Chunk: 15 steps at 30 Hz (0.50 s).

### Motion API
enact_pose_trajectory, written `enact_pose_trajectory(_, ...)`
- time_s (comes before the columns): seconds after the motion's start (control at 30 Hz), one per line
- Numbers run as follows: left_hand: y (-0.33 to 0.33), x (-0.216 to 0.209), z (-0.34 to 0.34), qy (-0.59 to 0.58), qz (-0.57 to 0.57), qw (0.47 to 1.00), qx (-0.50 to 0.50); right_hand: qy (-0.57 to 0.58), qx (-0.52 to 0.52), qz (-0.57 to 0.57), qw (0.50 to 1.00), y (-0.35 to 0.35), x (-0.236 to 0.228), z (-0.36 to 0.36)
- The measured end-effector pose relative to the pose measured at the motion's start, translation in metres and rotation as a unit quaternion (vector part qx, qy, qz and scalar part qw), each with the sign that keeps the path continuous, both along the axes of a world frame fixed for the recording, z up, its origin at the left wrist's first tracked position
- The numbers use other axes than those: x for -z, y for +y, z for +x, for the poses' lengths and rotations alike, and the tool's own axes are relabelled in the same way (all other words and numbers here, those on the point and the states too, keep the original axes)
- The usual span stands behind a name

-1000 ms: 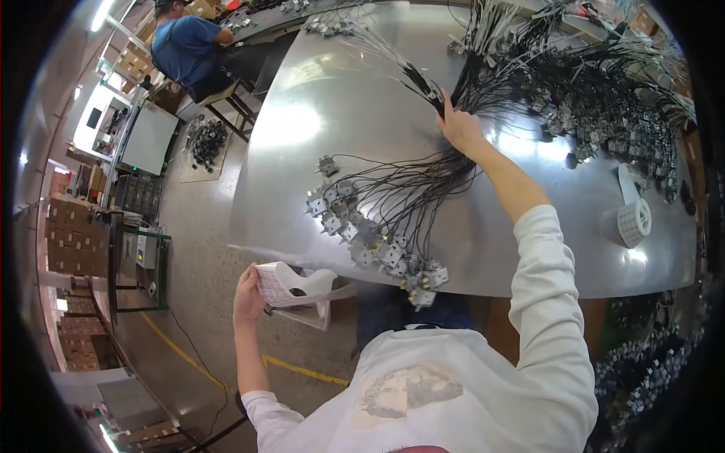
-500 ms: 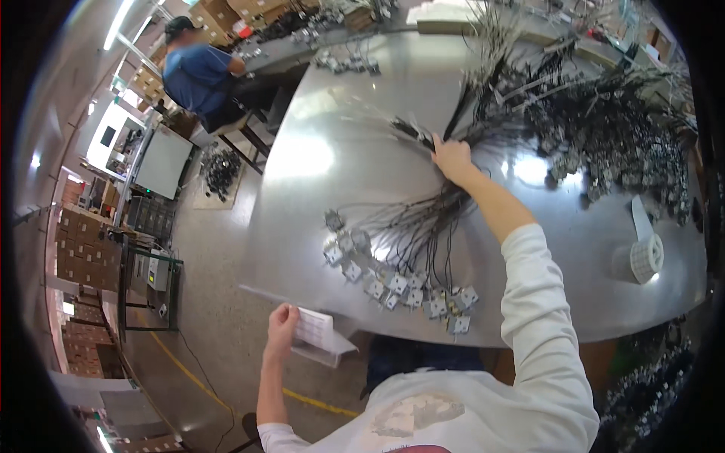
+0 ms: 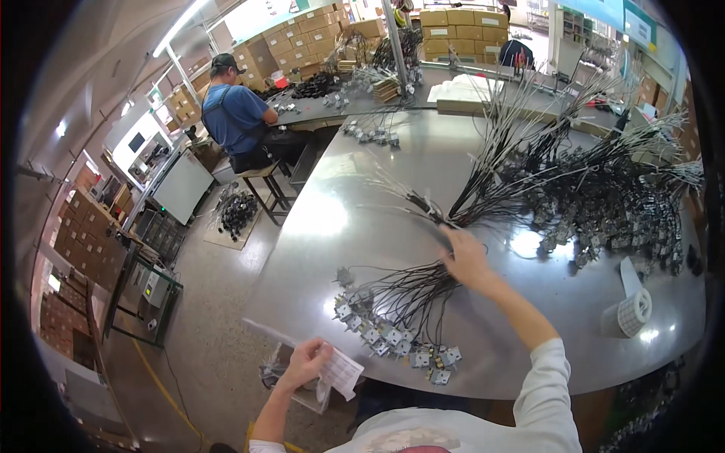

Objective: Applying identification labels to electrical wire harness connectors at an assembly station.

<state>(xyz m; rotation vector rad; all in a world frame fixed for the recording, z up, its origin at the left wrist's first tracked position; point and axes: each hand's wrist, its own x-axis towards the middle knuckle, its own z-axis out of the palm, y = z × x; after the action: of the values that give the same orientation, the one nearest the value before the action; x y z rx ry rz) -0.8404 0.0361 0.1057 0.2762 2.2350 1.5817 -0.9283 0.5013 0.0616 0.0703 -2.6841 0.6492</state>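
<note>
The person's left hand [image 3: 308,364], just off the near left edge of the metal desk [image 3: 291,283], has its fingers clamped on a pale label sheet [image 3: 343,373], which hangs to the right of the hand beside that edge. The right hand [image 3: 467,259] reaches out over the middle of the desk, at a bundle of black wires [image 3: 414,291]; its fingers lie along the wires, and one cannot tell whether they are closed on them. From there the wires fan out toward the person and end in square metal parts [image 3: 387,338] near the front edge of the desk. Beyond the right hand, pale wire ends [image 3: 492,124] spread upward, and a large dark heap of wired parts [image 3: 604,215] covers the far right. A label roll [image 3: 633,311] with a loose strip stands nearer on the right, well apart from both hands. A co-worker in blue [image 3: 236,121] sits on a stool [image 3: 259,172] at the far left, beside a further desk [image 3: 325,115].
</note>
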Motion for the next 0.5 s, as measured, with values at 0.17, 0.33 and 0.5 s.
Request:
enact_pose_trajectory(0.17,0.036,-0.002,-0.021,0.097,-0.099,0.99,-0.017,-0.096,-0.15,-0.116,0.977,-0.034,-0.025,0.087)
enact_pose_trajectory(0.33,0.062,-0.017,-0.032,0.153,-0.02,0.988,-0.005,-0.065,-0.149,-0.186,0.969,-0.069,-0.034,0.145)
enact_pose_trajectory(0.5,0.086,-0.033,-0.023,0.039,-0.004,0.969,0.245,-0.069,-0.141,-0.148,0.976,-0.096,-0.029,0.184)
